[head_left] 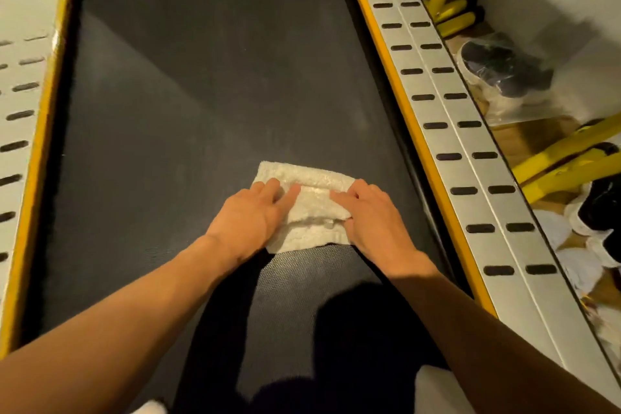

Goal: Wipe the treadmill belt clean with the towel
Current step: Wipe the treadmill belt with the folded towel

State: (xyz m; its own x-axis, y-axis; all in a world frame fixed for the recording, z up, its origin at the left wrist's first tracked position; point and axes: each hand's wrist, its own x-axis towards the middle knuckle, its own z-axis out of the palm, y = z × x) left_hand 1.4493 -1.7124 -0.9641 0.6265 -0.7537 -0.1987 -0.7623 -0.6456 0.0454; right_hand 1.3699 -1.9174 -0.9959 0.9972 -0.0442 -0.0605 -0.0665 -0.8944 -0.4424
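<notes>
the far end of the treadmill belt (201, 94), beyond the towel (311, 208), was cut off by the frame edge, and the belt nearer than the towel lay partly in shadow. items right of the towel, past the slotted side rail (470, 158), were blurred. the towel lay folded flat on the belt. the left hand (250, 218) pressed the towel's left part, fingers straight. the right hand (373, 218) lay flat on the towel's right part, fingers extended. whether the right thumb hooked under the fold could not be determined.
</notes>
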